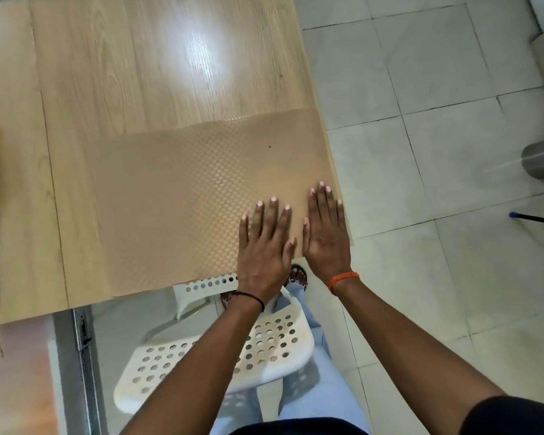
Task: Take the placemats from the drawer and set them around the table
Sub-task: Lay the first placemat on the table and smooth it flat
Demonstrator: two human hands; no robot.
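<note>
A tan placemat point(201, 196) with a tiny checked pattern is laid flat at the desk point(123, 73) corner. It is pressed down by the left hand point(266, 243) and right hand point(325, 227), side by side, fingers point(274, 215) straight and slightly spread.

A home dining area, by the look of it: a pale wood-grain table point(157, 64) on a floor of light ceramic tiles point(437, 89), with a white perforated plastic chair point(274, 350) drawn up beside it.
</note>
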